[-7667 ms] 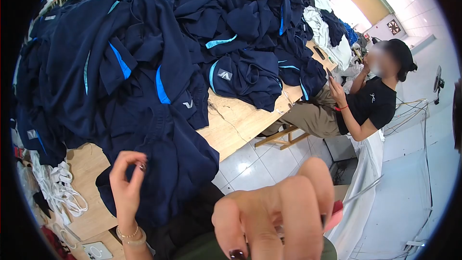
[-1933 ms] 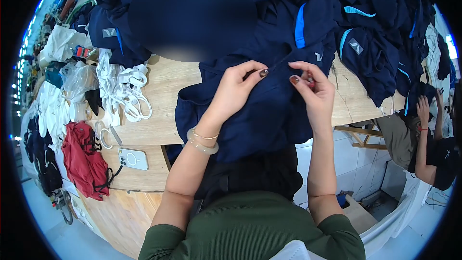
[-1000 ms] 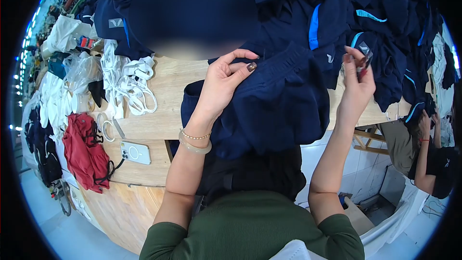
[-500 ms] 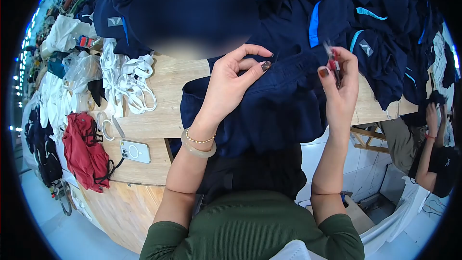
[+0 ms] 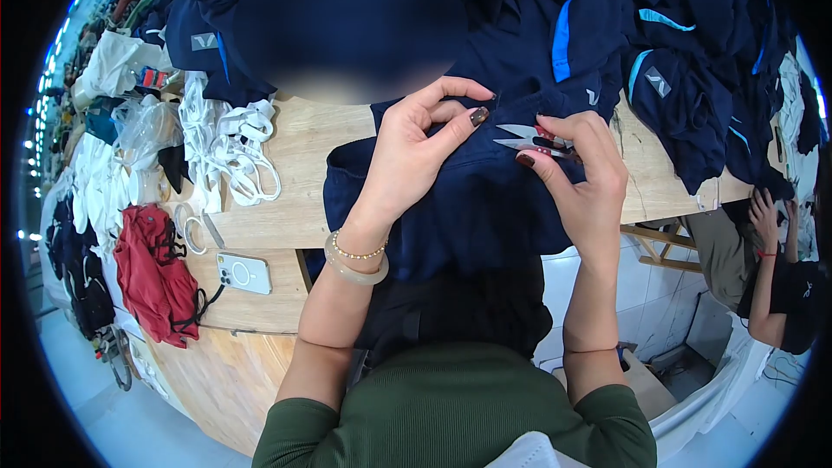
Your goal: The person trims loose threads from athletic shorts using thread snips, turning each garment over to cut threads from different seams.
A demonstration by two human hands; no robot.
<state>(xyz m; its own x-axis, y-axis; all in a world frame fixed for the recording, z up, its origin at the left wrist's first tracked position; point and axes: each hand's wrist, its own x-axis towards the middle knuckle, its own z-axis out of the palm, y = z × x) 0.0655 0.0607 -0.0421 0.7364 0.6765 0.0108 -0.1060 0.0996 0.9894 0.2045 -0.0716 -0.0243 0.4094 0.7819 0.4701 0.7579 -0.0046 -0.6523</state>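
Note:
A dark navy garment (image 5: 485,208) with a gathered waistband hangs over the table's near edge in front of me. My left hand (image 5: 425,139) is closed at its upper edge, thumb and index finger curled around the fabric; exactly what lies between the fingertips is hard to see. Thread snips (image 5: 542,140) with red handles are in my right hand (image 5: 576,152), held between thumb and fingers. Their two blades are apart and point left, just above the waistband and a short way from my left fingertips.
More navy garments with blue strips (image 5: 563,39) are heaped at the back and right. White straps (image 5: 247,152), a red cloth (image 5: 152,269) and a phone (image 5: 244,273) lie on the left of the wooden table (image 5: 321,126). Another person (image 5: 780,286) works at the far right.
My right hand has moved left and turned, bringing the snips from upright at the right to lying level near my left fingertips. My left hand has stayed almost still.

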